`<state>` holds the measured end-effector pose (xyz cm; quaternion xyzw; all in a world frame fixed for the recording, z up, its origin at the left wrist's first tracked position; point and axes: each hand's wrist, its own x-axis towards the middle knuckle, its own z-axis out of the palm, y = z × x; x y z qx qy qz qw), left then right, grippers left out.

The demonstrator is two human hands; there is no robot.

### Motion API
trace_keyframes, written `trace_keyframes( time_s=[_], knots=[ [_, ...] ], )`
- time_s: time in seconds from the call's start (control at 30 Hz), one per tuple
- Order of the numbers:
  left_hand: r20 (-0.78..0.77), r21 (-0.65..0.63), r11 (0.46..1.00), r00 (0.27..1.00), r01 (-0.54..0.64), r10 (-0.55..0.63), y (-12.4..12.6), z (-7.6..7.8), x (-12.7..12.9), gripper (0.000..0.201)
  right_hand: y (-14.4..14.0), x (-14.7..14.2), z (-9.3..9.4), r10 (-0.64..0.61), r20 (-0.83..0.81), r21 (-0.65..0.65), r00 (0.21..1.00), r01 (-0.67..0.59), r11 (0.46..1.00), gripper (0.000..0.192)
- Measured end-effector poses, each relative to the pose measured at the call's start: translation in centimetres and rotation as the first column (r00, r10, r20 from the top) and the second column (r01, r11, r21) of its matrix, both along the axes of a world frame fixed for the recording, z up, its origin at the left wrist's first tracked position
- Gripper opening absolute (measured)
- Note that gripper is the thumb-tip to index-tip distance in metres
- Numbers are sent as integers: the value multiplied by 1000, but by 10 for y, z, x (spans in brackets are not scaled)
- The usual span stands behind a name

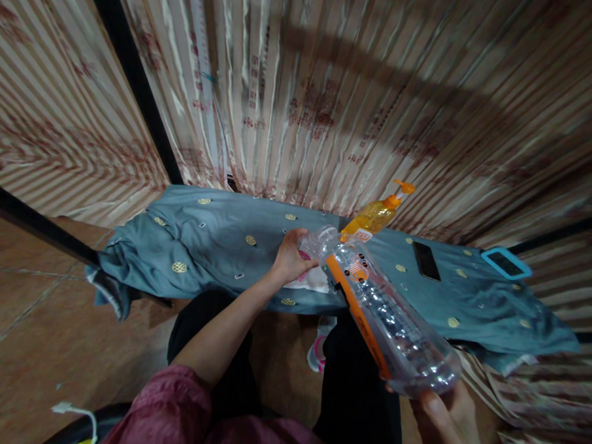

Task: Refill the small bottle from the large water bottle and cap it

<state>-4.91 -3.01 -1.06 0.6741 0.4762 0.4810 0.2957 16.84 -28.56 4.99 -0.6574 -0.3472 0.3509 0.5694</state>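
Closed around the base of the clear bottle (385, 311), right hand (447, 412); left hand (290, 256) pinches its neck.

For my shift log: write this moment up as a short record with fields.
setting: low surface under a blue-grey cloth with gold motifs, in front of a striped curtain
left hand: left hand at the neck of a clear plastic bottle, fingers about its cap end
right hand: right hand supports the bottle's base
bottle: lying tilted, orange label, looks empty
nearby: orange pump bottle; dark phone; blue-framed device
floor: brown tiles
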Motion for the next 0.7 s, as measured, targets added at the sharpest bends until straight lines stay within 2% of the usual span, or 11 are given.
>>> trace_keyframes(
  time_s=[0.27,0.53,0.7],
  knots=[
    [13,3,1000,1000,-5,5,0,-1,0,65,0,-1,3,13,11,-6,1000,-13,1000,79],
    [12,0,1000,1000,0,0,-1,1,-1,63,0,-8,9,21,19,19,1000,-21,1000,67],
    [0,-6,1000,1000,-1,1,0,1,-1,64,1,-9,9,19,18,27,1000,-19,999,71]
  ],
)
